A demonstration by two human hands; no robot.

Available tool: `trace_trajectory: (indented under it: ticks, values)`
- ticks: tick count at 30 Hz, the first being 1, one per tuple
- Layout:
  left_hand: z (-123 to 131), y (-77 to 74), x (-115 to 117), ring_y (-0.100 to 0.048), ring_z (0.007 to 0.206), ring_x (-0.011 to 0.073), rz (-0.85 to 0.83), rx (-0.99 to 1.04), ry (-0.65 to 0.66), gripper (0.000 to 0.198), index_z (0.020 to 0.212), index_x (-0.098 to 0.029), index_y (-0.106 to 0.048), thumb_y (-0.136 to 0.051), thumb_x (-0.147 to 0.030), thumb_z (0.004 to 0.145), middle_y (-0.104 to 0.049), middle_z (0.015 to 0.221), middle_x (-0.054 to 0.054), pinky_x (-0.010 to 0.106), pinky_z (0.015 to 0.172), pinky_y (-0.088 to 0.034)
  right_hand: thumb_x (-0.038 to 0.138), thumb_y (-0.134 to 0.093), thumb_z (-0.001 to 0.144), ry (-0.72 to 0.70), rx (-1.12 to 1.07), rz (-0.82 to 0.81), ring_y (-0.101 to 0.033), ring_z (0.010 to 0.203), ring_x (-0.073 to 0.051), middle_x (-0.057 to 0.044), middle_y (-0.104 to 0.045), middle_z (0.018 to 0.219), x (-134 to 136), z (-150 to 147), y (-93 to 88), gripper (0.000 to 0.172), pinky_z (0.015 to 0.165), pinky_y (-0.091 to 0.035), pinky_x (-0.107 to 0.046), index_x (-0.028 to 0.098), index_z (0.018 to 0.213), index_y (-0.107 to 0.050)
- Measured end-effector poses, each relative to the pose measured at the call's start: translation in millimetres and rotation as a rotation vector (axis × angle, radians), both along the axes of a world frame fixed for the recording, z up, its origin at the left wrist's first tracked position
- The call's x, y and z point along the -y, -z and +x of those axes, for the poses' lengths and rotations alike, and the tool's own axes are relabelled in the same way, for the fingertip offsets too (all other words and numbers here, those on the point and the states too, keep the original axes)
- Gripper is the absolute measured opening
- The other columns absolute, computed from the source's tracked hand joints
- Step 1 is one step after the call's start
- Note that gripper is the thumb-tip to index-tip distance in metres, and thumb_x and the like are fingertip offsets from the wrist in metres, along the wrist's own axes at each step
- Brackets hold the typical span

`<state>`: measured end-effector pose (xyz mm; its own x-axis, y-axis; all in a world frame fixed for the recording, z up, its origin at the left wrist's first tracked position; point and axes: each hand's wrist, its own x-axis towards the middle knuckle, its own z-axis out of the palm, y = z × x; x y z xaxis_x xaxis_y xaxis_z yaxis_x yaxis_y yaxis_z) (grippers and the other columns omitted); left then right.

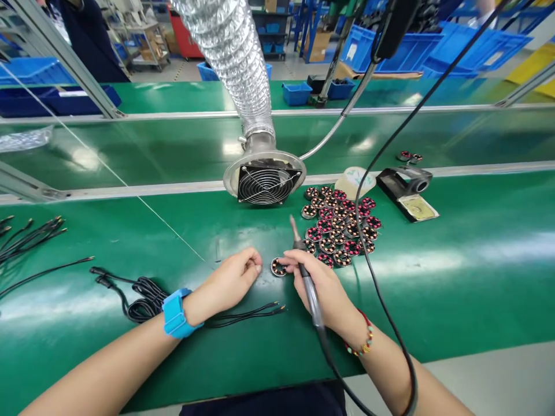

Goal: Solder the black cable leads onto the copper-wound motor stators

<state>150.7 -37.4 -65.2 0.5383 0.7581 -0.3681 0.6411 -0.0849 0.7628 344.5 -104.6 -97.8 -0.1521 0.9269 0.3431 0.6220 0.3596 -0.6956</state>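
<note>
Soldering iron (309, 286) held beside a lone wound stator (278, 267), which lies on the mat in front of the fume fan (264, 182).
The right hand (336, 297) is closed around the iron's handle, tip aimed toward the fan, cord cut off at the frame's bottom. The left hand (232, 280), also in front of the fan, pinches its fingers together; anything between them is too small to see.

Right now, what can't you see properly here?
Head view:
- Left hand: curled fingers hide whether it pinches anything.
- Round coil: right hand, gripping the soldering iron, covers its edge.
- Person behind: cut off by top edge.
- Coil pile: windings too small.
</note>
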Motion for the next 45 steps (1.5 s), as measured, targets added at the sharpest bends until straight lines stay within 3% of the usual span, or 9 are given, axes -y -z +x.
trace_trajectory:
  ticks: [2,6,11,19,26,29,35,41,45]
  values:
    - [1.8,-0.7,-3.6,-0.05,0.067,0.0158,-0.018,-0.026,-0.002,0.012,0.081,-0.022,-0.05,-0.041,-0.03,0.083,-0.055,0.07,-0.002,0.027,0.063,-0.037,0.0,-0.039,0.078,0.007,0.128,0.047,-0.063,0.097,-0.022,-0.01,-0.065,0.107,-2.2,0.8,1.3,0.049,0.083,-0.055,-0.039,0.019,0.122,-0.048]
    - [5.7,-2.2,-9.4,-0.048,0.065,0.015,-0.023,-0.105,0.012,0.021,0.073,-0.021,-0.051,-0.042,-0.037,0.083,-0.054,0.068,-0.002,0.026,0.061,-0.035,-0.001,-0.04,0.079,-0.155,0.258,-0.009,-0.056,0.098,-0.024,-0.012,-0.062,0.107,-6.1,0.2,1.7,0.052,0.085,-0.053,-0.044,0.016,0.128,-0.043]
    - [10.9,-0.3,-10.3,-0.047,0.06,0.0146,0.011,-0.15,0.057,0.037,0.064,-0.02,-0.048,-0.038,-0.048,0.086,-0.052,0.061,-0.002,0.027,0.057,-0.032,0.012,-0.05,0.089,-0.131,0.33,0.017,-0.054,0.086,-0.024,-0.01,-0.061,0.096,-7.0,-6.4,7.0,0.034,0.076,-0.052,-0.041,0.015,0.123,-0.046]
    - [6.1,5.9,-11.6,-0.047,0.062,0.0137,-0.04,-0.112,0.106,0.022,0.069,-0.02,-0.051,-0.045,-0.035,0.084,-0.055,0.066,-0.002,0.025,0.058,-0.035,0.021,-0.046,0.094,-0.144,0.441,0.157,-0.052,0.076,-0.023,-0.008,-0.057,0.086,-3.7,-11.7,4.5,0.033,0.07,-0.048,-0.037,0.014,0.126,-0.044]
    - [-1.7,7.8,-16.8,-0.048,0.071,0.0132,0.066,0.094,0.198,0.018,0.074,-0.018,-0.053,-0.045,-0.027,0.087,-0.053,0.076,-0.001,0.026,0.067,-0.038,0.022,-0.059,0.088,-0.184,0.281,0.007,-0.054,0.086,-0.023,-0.009,-0.06,0.097,-7.5,-7.9,7.5,0.04,0.074,-0.048,-0.037,0.016,0.125,-0.045]
    - [0.1,10.1,-17.2,-0.049,0.074,0.0134,0.076,0.12,0.159,0.018,0.075,-0.017,-0.055,-0.046,-0.026,0.087,-0.054,0.077,0.0,0.026,0.07,-0.039,0.023,-0.06,0.088,-0.192,0.258,-0.029,-0.056,0.087,-0.023,-0.008,-0.062,0.097,-8.4,-7.3,8.8,0.04,0.075,-0.048,-0.038,0.019,0.125,-0.046]
    - [5.1,7.1,-16.7,-0.042,0.062,0.011,-0.102,0.142,-0.146,0.022,0.075,-0.017,-0.053,-0.05,-0.037,0.082,-0.047,0.065,-0.004,0.023,0.058,-0.036,0.027,-0.06,0.089,-0.099,0.315,0.068,-0.058,0.08,-0.023,-0.008,-0.062,0.091,-7.0,-6.2,7.7,0.037,0.073,-0.05,-0.037,0.015,0.122,-0.048]
    - [6.6,5.3,-5.5,-0.034,0.057,0.0098,-0.235,0.068,0.039,0.036,0.068,-0.017,-0.049,-0.05,-0.05,0.082,-0.041,0.06,-0.005,0.023,0.054,-0.028,0.032,-0.047,0.096,-0.056,0.364,0.189,-0.056,0.072,-0.022,-0.007,-0.06,0.084,-4.5,-6.5,6.8,0.032,0.068,-0.05,-0.036,0.014,0.123,-0.047]
    - [5.4,4.9,-7.1,-0.036,0.06,0.0101,-0.264,0.084,0.032,0.031,0.07,-0.017,-0.05,-0.049,-0.044,0.084,-0.044,0.063,-0.005,0.023,0.056,-0.029,0.032,-0.046,0.096,-0.056,0.371,0.201,-0.055,0.07,-0.021,-0.007,-0.059,0.083,-4.3,-6.8,5.9,0.032,0.067,-0.049,-0.035,0.014,0.122,-0.047]
